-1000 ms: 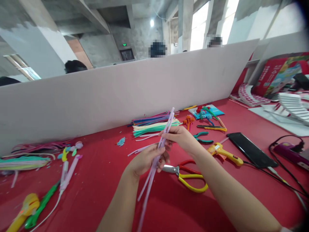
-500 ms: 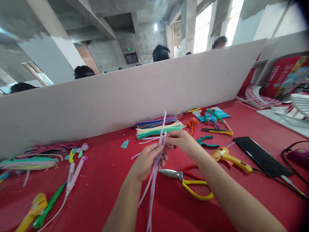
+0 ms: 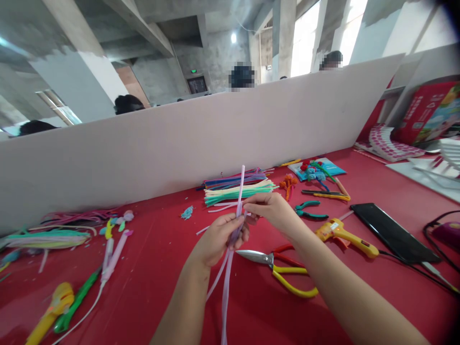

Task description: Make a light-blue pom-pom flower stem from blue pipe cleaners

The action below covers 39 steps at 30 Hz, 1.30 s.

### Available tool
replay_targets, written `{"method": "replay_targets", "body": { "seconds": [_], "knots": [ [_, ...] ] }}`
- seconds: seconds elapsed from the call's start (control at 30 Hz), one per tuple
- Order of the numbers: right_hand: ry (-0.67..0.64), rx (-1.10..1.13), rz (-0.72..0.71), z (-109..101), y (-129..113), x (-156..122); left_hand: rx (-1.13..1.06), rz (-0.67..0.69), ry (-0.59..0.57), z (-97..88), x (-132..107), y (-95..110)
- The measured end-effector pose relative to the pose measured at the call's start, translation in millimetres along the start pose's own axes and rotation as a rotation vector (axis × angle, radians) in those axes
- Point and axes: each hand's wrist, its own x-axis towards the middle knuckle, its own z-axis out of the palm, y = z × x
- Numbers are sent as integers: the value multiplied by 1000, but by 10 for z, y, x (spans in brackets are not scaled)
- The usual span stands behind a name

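Several pale purple pipe cleaners (image 3: 227,287) run through my left hand (image 3: 224,235), whose fingers are closed around them. One long end rises above the fist, and the others hang down toward the front of the table. My right hand (image 3: 264,207) pinches a short end of a pipe cleaner beside the left fingertips; its other fingers are partly hidden. Just under the right forearm lie large scissors (image 3: 266,258) with red and yellow handles. Behind both hands rest bundles of cream and green pipe cleaners (image 3: 233,192) and blue and purple ones (image 3: 230,180).
At right lie teal pliers (image 3: 311,211), a yellow glue gun (image 3: 341,235) and a black phone (image 3: 391,232). Another yellow glue gun (image 3: 53,306), a green tool (image 3: 77,302) and more pipe cleaners (image 3: 50,238) are at left. A white partition (image 3: 179,139) closes off the back.
The short upper end by my right hand has bent down and now sits between the fingers. Both hands stay nearly in place. The view has shifted slightly.
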Motion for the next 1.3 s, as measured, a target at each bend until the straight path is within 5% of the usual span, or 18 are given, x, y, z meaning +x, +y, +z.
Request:
{"method": "replay_targets", "body": {
  "seconds": [0.17,0.37,0.57,0.73,1.3],
  "knots": [
    [-85,138,71,-38,64,25,7,10,-23,-11,-20,21],
    [-141,23,38,-65,84,31,35,0,-59,-8,-11,-1],
    [-35,-4,7,-21,66,39,22,-57,-80,1,-11,-2],
    [145,218,-44,-114,-43,27,106,-86,-136,-5,-55,18],
    [56,292,-32,-167,-81,12,279,-230,-223,-162,-66,18]
  ]
}}
